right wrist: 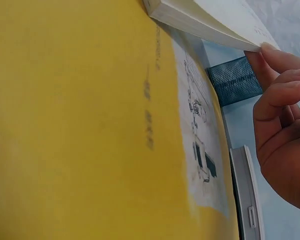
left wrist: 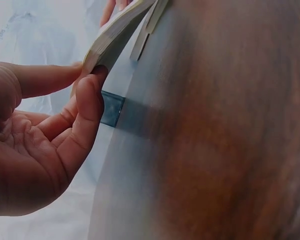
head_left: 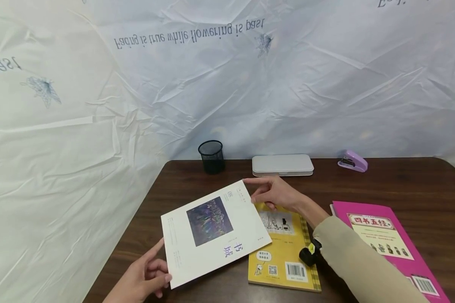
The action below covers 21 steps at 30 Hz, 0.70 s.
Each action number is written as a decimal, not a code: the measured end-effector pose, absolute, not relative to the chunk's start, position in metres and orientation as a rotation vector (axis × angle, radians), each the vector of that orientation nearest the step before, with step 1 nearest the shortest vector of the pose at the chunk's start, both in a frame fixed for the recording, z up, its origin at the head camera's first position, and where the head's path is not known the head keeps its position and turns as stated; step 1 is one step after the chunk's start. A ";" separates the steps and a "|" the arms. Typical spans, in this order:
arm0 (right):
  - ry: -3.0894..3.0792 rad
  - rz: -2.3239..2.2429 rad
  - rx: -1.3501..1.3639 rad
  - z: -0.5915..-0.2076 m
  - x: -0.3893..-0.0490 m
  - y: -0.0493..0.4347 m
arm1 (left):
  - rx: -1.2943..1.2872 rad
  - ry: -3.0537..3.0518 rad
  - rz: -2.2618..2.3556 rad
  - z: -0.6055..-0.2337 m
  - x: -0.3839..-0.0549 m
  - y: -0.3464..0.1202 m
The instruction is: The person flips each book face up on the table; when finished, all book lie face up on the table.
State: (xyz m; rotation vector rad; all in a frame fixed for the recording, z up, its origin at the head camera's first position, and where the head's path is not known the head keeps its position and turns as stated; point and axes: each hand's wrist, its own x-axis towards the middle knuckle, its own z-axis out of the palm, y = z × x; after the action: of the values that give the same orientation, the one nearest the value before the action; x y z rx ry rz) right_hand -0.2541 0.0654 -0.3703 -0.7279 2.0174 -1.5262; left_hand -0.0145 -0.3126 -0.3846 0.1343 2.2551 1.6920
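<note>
A white book (head_left: 250,223) with a dark picture on its cover is held tilted between both hands, raised off the table. My left hand (head_left: 142,275) pinches its near left corner between thumb and fingers, and in the left wrist view the page edges (left wrist: 110,40) show above those fingertips. The right hand (head_left: 277,192) pinches the far right corner; in the right wrist view its thumb and index finger meet at the book's edge (right wrist: 205,31). Partly under the white book lies a yellow book (head_left: 284,252), back cover up, with a barcode.
A magenta book (head_left: 398,223) lies on the dark wooden table (head_left: 421,181) to the right, beside the right sleeve. Along the back stand a black mesh pen holder (head_left: 213,162), a white pencil case (head_left: 282,164) and a purple stapler (head_left: 356,162). White sheeting hangs behind and at left.
</note>
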 end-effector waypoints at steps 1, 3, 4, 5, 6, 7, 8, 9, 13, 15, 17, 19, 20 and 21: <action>2.024 -1.519 -0.713 -0.371 -0.254 0.065 | 0.125 2.258 1.684 -0.385 -0.015 -0.312; 2.035 -1.500 -0.700 -0.372 -0.255 0.064 | 0.108 2.260 1.668 -0.385 -0.015 -0.311; 2.036 -1.494 -0.686 -0.372 -0.255 0.064 | 0.102 2.259 1.660 -0.385 -0.015 -0.311; 2.035 -1.488 -0.677 -0.373 -0.256 0.063 | 0.094 2.258 1.651 -0.385 -0.015 -0.311; 2.031 -1.485 -0.671 -0.374 -0.256 0.063 | 0.083 2.256 1.640 -0.385 -0.015 -0.311; 2.028 -1.480 -0.665 -0.375 -0.257 0.062 | 0.067 2.253 1.629 -0.385 -0.015 -0.310; 2.028 -1.477 -0.660 -0.376 -0.258 0.062 | 0.056 2.249 1.620 -0.385 -0.015 -0.310; 2.023 -1.476 -0.652 -0.377 -0.258 0.061 | 0.043 2.247 1.609 -0.385 -0.015 -0.310; 2.005 -1.466 -0.637 -0.380 -0.260 0.060 | 0.003 2.248 1.571 -0.386 -0.016 -0.309; 1.995 -1.458 -0.636 -0.380 -0.260 0.059 | -0.001 2.247 1.562 -0.387 -0.016 -0.309; 1.989 -1.451 -0.629 -0.381 -0.261 0.058 | -0.011 2.237 1.562 -0.388 -0.016 -0.308; 1.991 -1.438 -0.621 -0.381 -0.261 0.058 | -0.026 2.220 1.566 -0.388 -0.017 -0.308; 1.994 -1.431 -0.615 -0.382 -0.261 0.058 | -0.035 2.210 1.568 -0.388 -0.017 -0.308; 1.997 -1.423 -0.608 -0.382 -0.261 0.058 | -0.046 2.199 1.572 -0.389 -0.017 -0.308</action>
State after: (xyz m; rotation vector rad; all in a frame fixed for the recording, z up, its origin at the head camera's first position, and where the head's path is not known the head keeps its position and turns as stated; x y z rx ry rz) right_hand -0.2614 0.0579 -0.3820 -0.6085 1.9965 -1.4231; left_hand -0.0173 -0.3079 -0.3886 -0.0459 2.1992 1.5718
